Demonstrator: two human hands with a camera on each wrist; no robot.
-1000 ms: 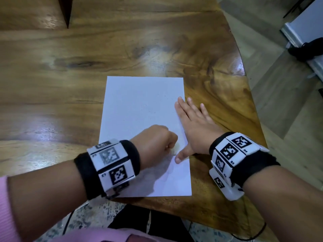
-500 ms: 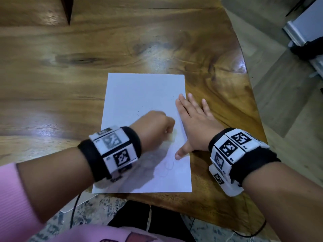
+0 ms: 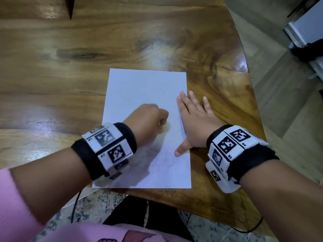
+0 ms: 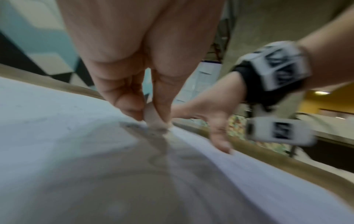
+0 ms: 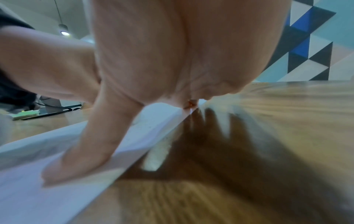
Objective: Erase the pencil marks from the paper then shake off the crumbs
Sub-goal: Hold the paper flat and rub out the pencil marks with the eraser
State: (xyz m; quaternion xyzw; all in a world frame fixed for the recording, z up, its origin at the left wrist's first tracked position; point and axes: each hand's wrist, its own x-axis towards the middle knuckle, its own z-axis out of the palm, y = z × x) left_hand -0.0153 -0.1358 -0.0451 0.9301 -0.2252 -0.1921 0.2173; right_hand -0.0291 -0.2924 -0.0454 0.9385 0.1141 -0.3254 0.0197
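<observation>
Rubbing w/ eraser [image 4: 153, 116] pinched in left hand [image 3: 148, 119] fingers mid-paper [image 3: 139, 91], right hand [image 3: 194, 123] flat on paper's right edge; faint marks [image 3: 166, 163] lie nearer, toward paper's near edge on bench [image 3: 52, 75].

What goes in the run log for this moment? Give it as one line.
stage: erasing | left hand: pinches eraser on paper | right hand: flat, pressing paper's right edge | faint pencil marks remain | crumbs: not shaken off
</observation>
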